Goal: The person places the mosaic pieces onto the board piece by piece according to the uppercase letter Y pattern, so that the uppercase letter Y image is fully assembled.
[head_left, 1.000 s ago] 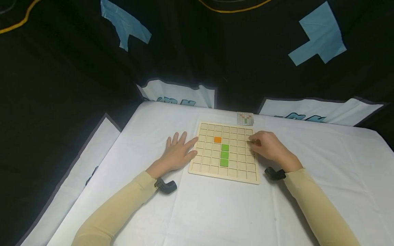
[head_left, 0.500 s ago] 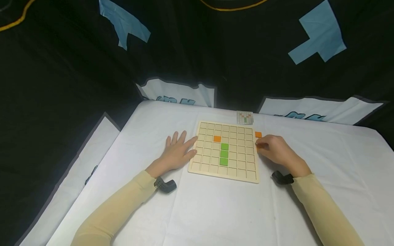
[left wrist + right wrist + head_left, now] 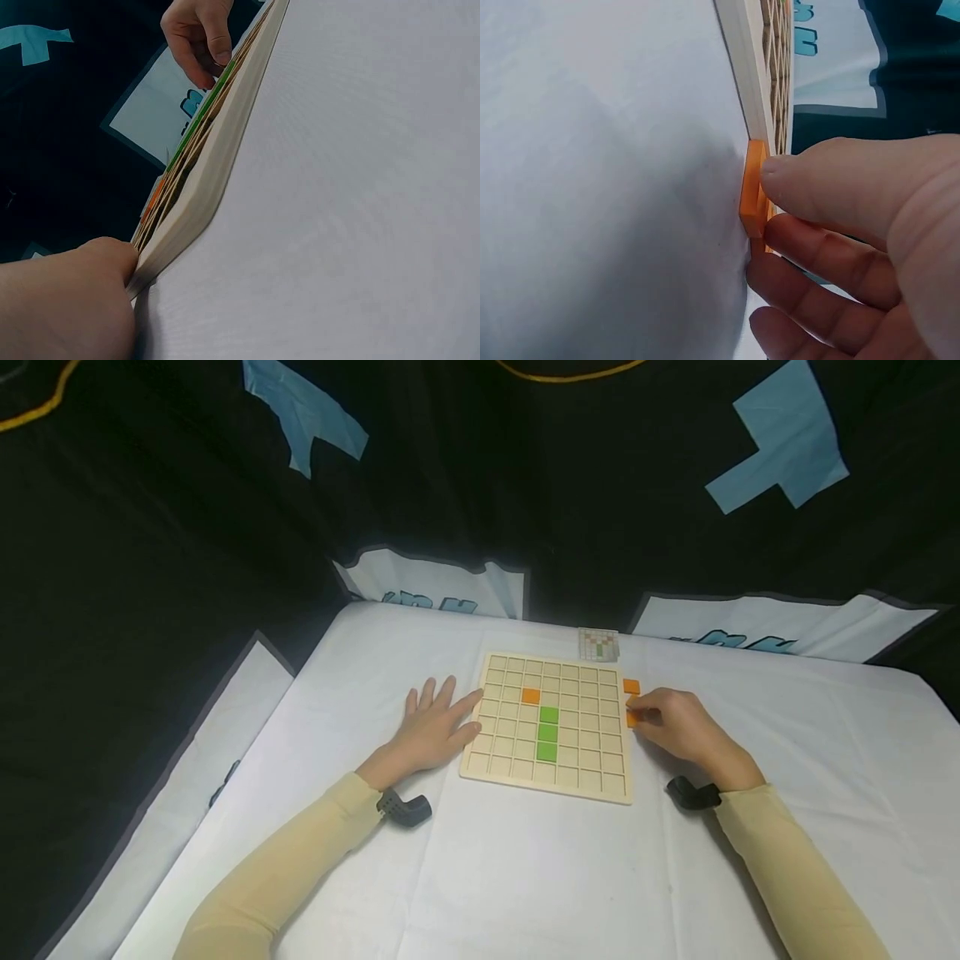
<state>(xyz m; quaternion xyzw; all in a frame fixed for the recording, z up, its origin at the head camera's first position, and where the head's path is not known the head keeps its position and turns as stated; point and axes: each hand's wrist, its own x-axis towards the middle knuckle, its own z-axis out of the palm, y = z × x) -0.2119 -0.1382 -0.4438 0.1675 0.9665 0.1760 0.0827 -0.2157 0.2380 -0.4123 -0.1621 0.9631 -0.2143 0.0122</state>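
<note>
A pale wooden grid board (image 3: pixel 510 767) lies on the white table, with one orange tile (image 3: pixel 530 696) and a column of three green tiles (image 3: pixel 548 732) set in its squares. My left hand (image 3: pixel 426 739) lies flat with spread fingers; index finger and thumb touch the board's left edge. Just off the right edge, my right hand (image 3: pixel 678 727) has thumb and curled fingers on an orange tile (image 3: pixel 751 187), pinching it low at the table. Another orange tile (image 3: pixel 632 686) lies beyond the fingertips. The fingers partly hide the tiles there.
A small card (image 3: pixel 597 645) with a coloured grid pattern lies behind the board's far right corner. The white cloth table (image 3: pixel 525 877) ends at a black curtain (image 3: pixel 480 468) with pieces of blue tape on it.
My right hand has moved from over the board's right edge to the table just right of it, uncovering orange tiles there. The left hand has stayed put.
</note>
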